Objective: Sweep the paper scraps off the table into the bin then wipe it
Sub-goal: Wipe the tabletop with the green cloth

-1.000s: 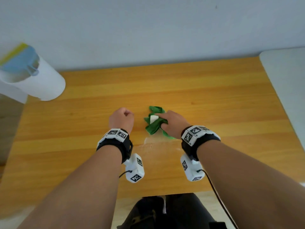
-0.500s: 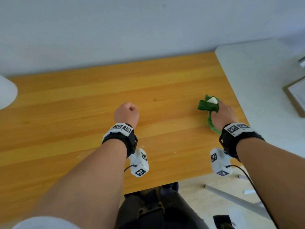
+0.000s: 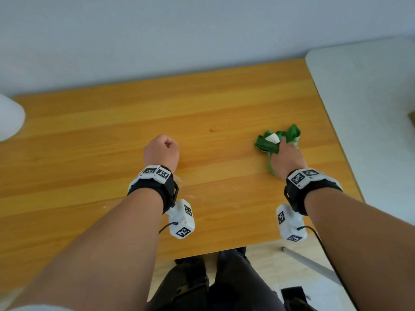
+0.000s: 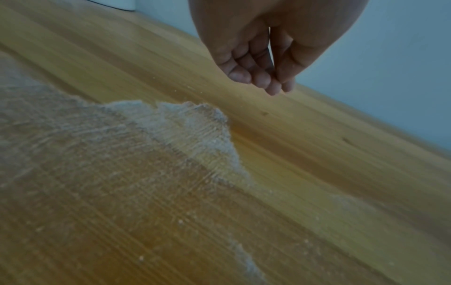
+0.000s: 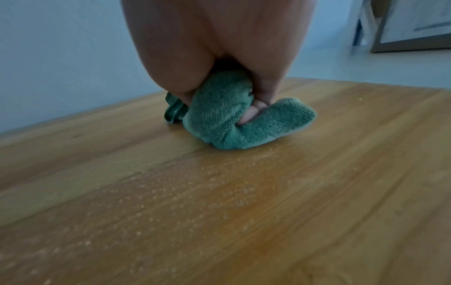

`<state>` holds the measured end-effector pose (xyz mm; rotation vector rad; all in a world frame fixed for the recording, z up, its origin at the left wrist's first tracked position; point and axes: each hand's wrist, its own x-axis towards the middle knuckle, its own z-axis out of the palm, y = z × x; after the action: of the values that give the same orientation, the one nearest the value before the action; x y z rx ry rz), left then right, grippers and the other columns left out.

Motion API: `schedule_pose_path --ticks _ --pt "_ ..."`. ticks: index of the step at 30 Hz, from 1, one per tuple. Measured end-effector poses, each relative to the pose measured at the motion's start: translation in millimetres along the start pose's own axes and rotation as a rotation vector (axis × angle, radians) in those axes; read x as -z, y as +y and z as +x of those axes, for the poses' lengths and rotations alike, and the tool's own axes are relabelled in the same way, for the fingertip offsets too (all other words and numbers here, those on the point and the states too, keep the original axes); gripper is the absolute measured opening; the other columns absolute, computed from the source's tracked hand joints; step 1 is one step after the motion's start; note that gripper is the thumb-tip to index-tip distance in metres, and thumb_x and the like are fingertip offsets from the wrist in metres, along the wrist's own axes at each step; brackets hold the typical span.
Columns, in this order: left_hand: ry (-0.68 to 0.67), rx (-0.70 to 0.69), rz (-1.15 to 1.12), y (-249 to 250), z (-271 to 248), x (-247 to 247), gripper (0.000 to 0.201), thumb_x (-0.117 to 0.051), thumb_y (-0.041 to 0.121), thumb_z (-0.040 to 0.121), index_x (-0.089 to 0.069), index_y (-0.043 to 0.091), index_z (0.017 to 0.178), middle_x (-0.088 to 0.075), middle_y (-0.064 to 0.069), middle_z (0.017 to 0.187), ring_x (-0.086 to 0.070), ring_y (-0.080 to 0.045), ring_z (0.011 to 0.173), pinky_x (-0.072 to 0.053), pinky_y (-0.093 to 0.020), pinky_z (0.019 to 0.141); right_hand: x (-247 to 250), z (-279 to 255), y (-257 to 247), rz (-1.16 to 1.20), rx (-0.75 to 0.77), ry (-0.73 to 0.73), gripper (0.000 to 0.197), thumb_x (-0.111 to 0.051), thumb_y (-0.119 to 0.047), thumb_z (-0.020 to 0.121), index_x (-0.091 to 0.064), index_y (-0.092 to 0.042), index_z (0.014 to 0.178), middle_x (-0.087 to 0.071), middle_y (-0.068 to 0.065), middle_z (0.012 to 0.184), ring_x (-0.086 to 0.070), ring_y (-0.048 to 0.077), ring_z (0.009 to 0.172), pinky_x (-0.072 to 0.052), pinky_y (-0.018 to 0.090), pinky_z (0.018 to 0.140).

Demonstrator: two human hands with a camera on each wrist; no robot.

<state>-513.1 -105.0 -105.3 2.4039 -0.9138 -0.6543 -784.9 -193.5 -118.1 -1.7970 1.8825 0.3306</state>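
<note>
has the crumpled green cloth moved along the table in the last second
Yes. The crumpled green cloth slid rightward, from mid wooden table toward its right edge.

Pale blue-grey wall (image 3: 202,37) fills the top of the head view. White-grey surface (image 3: 370,104) at right, butting against the wooden top's right edge. Brown-edged thing (image 3: 412,118) at the far right margin, cut off, can't tell what. In the right wrist view, framed picture (image 5: 415,25) at upper right, leaning or standing, blurred. Bottom centre of the head view: dark trousers (image 3: 224,286). Light floor (image 3: 265,265) beside them, with a grey bar (image 3: 312,264) running diagonally at lower right.
</note>
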Motion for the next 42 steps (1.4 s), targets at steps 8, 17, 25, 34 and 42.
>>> schedule_pose_path --ticks 8,17,25,34,42 --pt "-0.003 0.006 0.014 -14 -10 14 0.023 -0.047 0.014 0.094 -0.069 0.014 0.088 -0.071 -0.002 0.085 -0.061 -0.022 0.065 -0.046 -0.030 0.055 -31 -42 -81 -0.037 0.388 -0.185 0.062 -0.038 -0.024 0.101 -0.009 -0.018 0.156 -0.029 0.012 0.155 -0.046 0.030 0.129 -0.044 0.038 0.100" --pt "-0.020 0.012 -0.062 20 -14 -2 0.018 -0.051 0.019 0.095 -0.069 0.015 0.096 -0.062 0.004 0.080 -0.053 -0.013 0.059 -0.045 -0.027 0.056 0 -49 -19 0.244 0.237 0.029 0.052 -0.041 -0.025 0.098 -0.033 -0.031 0.149 -0.041 0.009 0.146 -0.052 0.019 0.079 -0.048 0.032 0.068" --pt "-0.109 -0.108 -0.050 59 -29 -47 0.020 -0.051 0.018 0.094 -0.070 0.013 0.090 -0.069 -0.002 0.083 -0.059 -0.023 0.068 -0.053 -0.035 0.066 17 -50 100 0.278 -0.257 0.194 0.054 -0.043 -0.024 0.093 -0.039 -0.018 0.146 -0.053 0.018 0.134 -0.054 0.037 0.117 -0.045 0.040 0.092" --pt "-0.084 -0.079 0.012 24 -30 -39 0.023 -0.046 0.014 0.095 -0.069 0.014 0.090 -0.068 0.000 0.085 -0.058 -0.022 0.066 -0.049 -0.033 0.060 -13 -52 59 0.159 -0.142 0.087 0.063 -0.039 -0.028 0.099 -0.014 -0.014 0.155 -0.042 0.014 0.146 -0.051 0.035 0.122 -0.044 0.040 0.093" --pt "0.003 -0.017 0.017 -22 -17 7 0.023 -0.046 0.014 0.095 -0.068 0.016 0.090 -0.067 0.003 0.082 -0.056 -0.019 0.061 -0.044 -0.029 0.055 -37 -63 -23 -0.066 0.094 0.012 0.065 -0.036 -0.031 0.100 -0.007 -0.012 0.155 -0.038 0.014 0.147 -0.053 0.033 0.120 -0.046 0.039 0.089"
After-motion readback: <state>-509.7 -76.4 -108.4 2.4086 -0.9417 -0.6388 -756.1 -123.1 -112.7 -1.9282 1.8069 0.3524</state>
